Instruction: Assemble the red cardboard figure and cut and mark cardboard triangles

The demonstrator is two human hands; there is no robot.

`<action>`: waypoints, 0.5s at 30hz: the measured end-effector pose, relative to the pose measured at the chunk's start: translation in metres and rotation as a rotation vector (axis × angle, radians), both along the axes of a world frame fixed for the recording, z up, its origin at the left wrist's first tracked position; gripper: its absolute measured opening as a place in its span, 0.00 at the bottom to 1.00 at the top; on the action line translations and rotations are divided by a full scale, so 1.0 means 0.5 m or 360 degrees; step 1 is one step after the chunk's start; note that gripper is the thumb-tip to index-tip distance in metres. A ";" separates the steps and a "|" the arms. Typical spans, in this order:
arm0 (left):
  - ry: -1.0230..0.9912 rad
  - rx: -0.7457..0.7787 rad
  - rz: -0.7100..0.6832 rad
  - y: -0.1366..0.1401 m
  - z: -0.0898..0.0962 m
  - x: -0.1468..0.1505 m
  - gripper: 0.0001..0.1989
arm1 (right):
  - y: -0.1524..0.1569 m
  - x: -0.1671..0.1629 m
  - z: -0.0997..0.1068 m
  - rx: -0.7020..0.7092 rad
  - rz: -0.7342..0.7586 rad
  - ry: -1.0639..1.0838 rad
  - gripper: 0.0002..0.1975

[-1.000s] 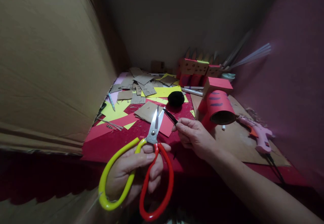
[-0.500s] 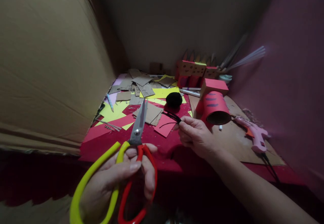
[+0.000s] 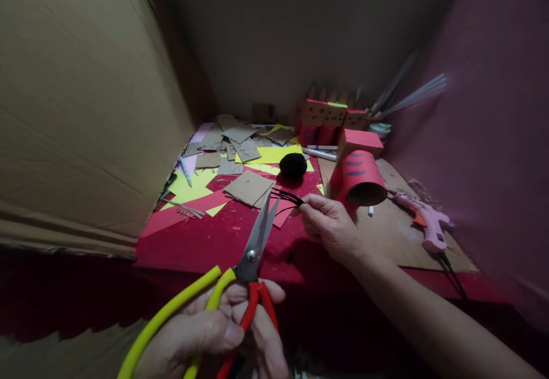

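Note:
My left hand (image 3: 214, 327) grips scissors (image 3: 253, 253) by their yellow and red handles, the fingers through the loops. The blades point up and away, slightly parted, their tips close to the loose ends of some black strands. My right hand (image 3: 328, 222) pinches these black yarn strands (image 3: 285, 196) between thumb and forefinger, with the ends sticking out to the left. Just beyond them lies a black ball of yarn (image 3: 293, 166). Squares of cardboard (image 3: 247, 187) rest on the red cloth left of the strands.
A red paper tube figure (image 3: 364, 176) stands to the right, with a pink glue gun (image 3: 429, 222) beside it on a cardboard sheet (image 3: 398, 247). Several box figures (image 3: 321, 116) line the back. Cardboard scraps (image 3: 238, 133) and a pencil (image 3: 185, 171) lie at left.
The scissors have moved right and tipped toward the black strands, their blades parting a little more. My right hand keeps its pinch nearly in place.

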State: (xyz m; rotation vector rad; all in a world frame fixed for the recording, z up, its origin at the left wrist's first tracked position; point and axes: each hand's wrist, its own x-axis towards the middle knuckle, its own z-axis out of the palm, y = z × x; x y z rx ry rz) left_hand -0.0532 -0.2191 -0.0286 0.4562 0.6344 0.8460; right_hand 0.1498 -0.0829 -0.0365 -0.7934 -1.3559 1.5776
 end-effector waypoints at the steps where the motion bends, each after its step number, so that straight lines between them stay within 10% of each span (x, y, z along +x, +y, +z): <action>1: 0.0000 -0.0005 -0.0010 0.001 0.005 0.003 0.21 | -0.001 0.000 -0.001 0.0002 -0.0008 -0.0018 0.14; 15: -0.0136 0.0177 0.0016 0.003 0.005 0.025 0.19 | -0.001 0.000 -0.001 0.0111 -0.0020 -0.0137 0.12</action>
